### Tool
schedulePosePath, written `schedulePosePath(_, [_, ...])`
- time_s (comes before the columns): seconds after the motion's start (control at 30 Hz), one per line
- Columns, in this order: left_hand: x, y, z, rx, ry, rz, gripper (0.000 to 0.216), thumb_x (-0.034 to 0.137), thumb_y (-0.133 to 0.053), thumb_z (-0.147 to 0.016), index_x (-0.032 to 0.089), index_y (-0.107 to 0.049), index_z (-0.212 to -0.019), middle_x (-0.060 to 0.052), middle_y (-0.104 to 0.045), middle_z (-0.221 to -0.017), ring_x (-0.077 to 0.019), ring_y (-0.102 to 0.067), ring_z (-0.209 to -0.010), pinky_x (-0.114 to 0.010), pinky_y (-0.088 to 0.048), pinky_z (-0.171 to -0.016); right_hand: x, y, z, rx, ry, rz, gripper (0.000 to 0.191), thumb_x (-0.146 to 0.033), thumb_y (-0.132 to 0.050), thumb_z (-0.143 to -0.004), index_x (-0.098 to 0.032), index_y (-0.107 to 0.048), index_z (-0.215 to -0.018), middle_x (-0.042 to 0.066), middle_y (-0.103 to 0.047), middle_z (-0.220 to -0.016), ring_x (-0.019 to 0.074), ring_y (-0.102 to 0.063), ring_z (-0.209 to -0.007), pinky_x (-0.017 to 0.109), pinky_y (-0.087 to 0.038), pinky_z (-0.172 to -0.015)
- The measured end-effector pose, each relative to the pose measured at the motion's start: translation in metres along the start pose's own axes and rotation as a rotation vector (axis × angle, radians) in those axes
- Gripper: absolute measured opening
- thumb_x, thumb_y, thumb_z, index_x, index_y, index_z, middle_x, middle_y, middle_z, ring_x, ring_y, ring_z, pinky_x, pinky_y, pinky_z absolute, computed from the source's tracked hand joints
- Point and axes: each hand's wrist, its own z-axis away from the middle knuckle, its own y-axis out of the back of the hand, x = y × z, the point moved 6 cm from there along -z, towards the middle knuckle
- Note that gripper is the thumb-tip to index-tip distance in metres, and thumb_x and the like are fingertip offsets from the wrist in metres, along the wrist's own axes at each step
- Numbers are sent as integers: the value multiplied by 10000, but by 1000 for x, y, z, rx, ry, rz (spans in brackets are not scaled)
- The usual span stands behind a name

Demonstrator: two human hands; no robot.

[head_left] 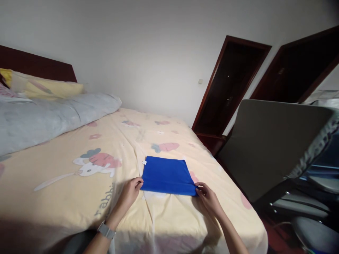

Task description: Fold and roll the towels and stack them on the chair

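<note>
A blue cloth [166,173] lies flat on the bed, with a strip along its near edge folded over. A small white tag sticks out at its far left corner. My left hand [132,190] pinches the near left corner between thumb and fingers; a watch with a grey band is on that wrist. At the near right corner, my right hand [208,197] grips the cloth's edge in the same way. The cloth's near edge stretches between both hands.
The bed [127,148] has a cream sheet printed with rabbits and carrots. A rolled grey quilt [58,113] and a yellow pillow [53,88] lie toward the headboard [39,63]. Right of the bed stand a dark grey panel [272,141] and stools [317,233]. Dark doors [230,84] are behind.
</note>
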Motion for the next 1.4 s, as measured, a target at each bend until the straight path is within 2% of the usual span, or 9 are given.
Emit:
schedulePosePath(0.2, [0,4,0,20,-6,-156,174,161,-528,-902,192,-699,-906,-71,-777,-890,-209,-733,-804,-271,-517,-720,1,-6,2,-25,0,52,317,-445,-528,-906,-216,-625,-1103,83,-762,-961,252,-721,-824,341,-556,-726])
schedulePosePath(0.4, [10,-4,7,19,-89,-312,235,94,-513,-899,199,-724,-888,-74,-752,-937,-228,-706,-887,-342,-526,-852,-15,-12,3,81,212,494,289,-286,-451,-936,-221,-709,-1049,119,-696,-1172,288,-671,-1001,437,-544,-906])
schedulePosePath(0.5, [18,-3,10,76,-181,-501,238,101,-515,-912,197,-731,-886,-97,-742,-1031,-248,-703,-947,-377,-545,-880,-29,-12,8,178,308,662,302,-217,-441,-946,-205,-735,-1013,144,-664,-1227,325,-640,-1034,496,-540,-914])
schedulePosePath(0.63, [49,-8,15,184,-417,-703,244,132,-514,-950,194,-749,-938,-122,-724,-1184,-294,-674,-1066,-452,-541,-934,-58,-33,18,217,474,633,313,-181,-434,-983,-192,-735,-1067,138,-682,-1223,301,-647,-1069,485,-560,-931])
schedulePosePath(0.77, [81,-45,21,6,-722,-666,306,172,-489,-1008,213,-679,-1244,-69,-675,-1355,-249,-597,-1269,-438,-470,-1090,-80,-84,28,21,644,595,361,-179,-476,-1003,-172,-646,-1322,122,-661,-1339,274,-626,-1212,451,-537,-1038])
schedulePosePath(0.9, [77,-78,16,-167,-784,-697,420,224,-494,-1032,233,-519,-1451,-51,-587,-1480,-216,-532,-1370,-428,-418,-1163,-80,-114,28,-85,696,643,451,-165,-498,-995,-143,-547,-1442,141,-586,-1430,286,-561,-1325,487,-489,-1109])
schedulePosePath(1.07, [52,-78,5,-272,-728,-661,446,229,-420,-1065,271,-452,-1508,-42,-564,-1500,-193,-537,-1370,-415,-432,-1161,-60,-100,21,-100,661,671,465,-155,-461,-1013,-152,-511,-1475,132,-566,-1449,269,-548,-1342,474,-486,-1122])
schedulePosePath(1.23, [27,-51,0,-273,-591,-655,461,313,-475,-1050,277,-456,-1509,-38,-541,-1515,-213,-526,-1381,-429,-436,-1164,-30,-67,19,-119,612,706,472,-170,-438,-1030,-145,-478,-1500,139,-526,-1483,279,-515,-1370,474,-485,-1128])
schedulePosePath(1.4, [11,-22,8,-263,-492,-697,474,206,-479,-1032,239,-466,-1505,-44,-503,-1545,-194,-503,-1398,-375,-420,-1184,-3,-39,18,-70,504,690,470,-237,-469,-1033,-175,-486,-1499,130,-515,-1496,283,-501,-1379,457,-484,-1135])
